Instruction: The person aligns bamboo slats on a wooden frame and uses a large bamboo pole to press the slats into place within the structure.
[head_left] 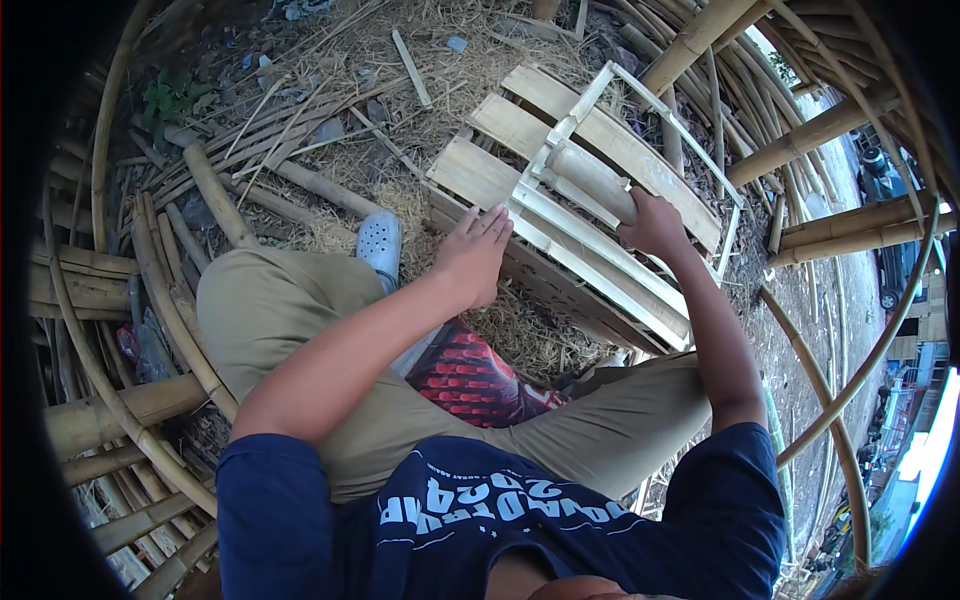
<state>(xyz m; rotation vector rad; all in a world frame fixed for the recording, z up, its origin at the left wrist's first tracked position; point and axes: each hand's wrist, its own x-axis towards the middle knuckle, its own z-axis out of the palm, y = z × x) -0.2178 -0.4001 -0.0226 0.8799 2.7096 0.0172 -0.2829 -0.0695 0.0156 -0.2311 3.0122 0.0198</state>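
Note:
My right hand [655, 222] is closed around the near end of a short, thick bamboo piece [590, 180], which slants over the middle of a slatted wooden crate [480, 172]. A rectangular frame of pale split-bamboo strips [680, 128] lies across the crate's top. My left hand [475, 250] rests by the crate's left edge with its fingers stretched out, their tips at the near corner of the frame. Whether those fingertips press on the strip, I cannot tell. Both of my forearms reach forward over my bent legs.
Cut bamboo poles [220, 195] lie at the left, on ground strewn with shavings. Thick bamboo beams [850, 240] and a curved pole [880, 300] stand at the right. A grey clog [379, 245] is near my left hand. A red and black patterned cloth [470, 375] lies between my legs.

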